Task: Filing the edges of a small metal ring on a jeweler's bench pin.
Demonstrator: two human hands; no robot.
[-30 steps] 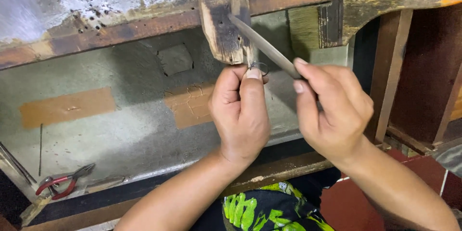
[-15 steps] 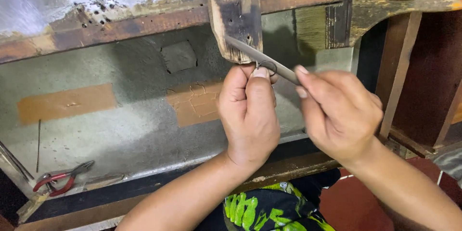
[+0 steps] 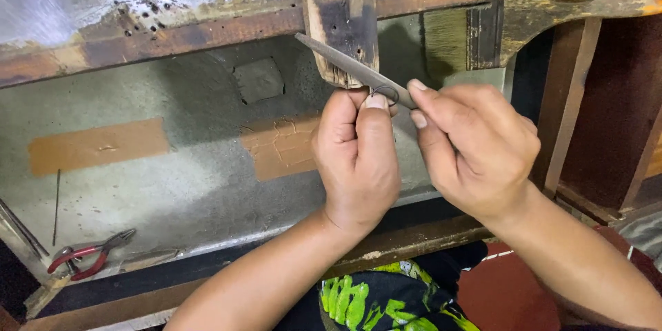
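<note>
**Two hands work a metal file against a small wire ring at a worn bench**

At the far left, near the front left corner of the grey work surface (image 3: 172,193), a pair of red-handled pliers (image 3: 89,256) lies flat, its jaws pointing toward the right. Just beyond it, thin metal rods (image 3: 21,227) lean along the left edge. Two tan tape patches sit on the surface: one (image 3: 100,145) toward the left, the other (image 3: 283,148) near the middle, partly behind the left hand.

The left hand (image 3: 358,158) is curled into a tight fist, with thumb and forefinger pressed together at the top. They pinch a small dark wire ring (image 3: 387,93), which sticks up just above the fingertips. The ring sits against the underside of the metal file (image 3: 345,62), in front of the scorched wooden post (image 3: 341,14) that hangs down from the bench's back rail (image 3: 138,48).

The file slants from upper left to lower right, its tip reaching past the left edge of the post. Its lower end disappears into the right hand (image 3: 476,152), which is closed around it, the forefinger and thumb clamped on the blade just beside the ring. The two hands nearly touch at the fingertips.

To the right, a wide paintbrush (image 3: 455,41) lies behind the right hand, bristles toward the post.
</note>
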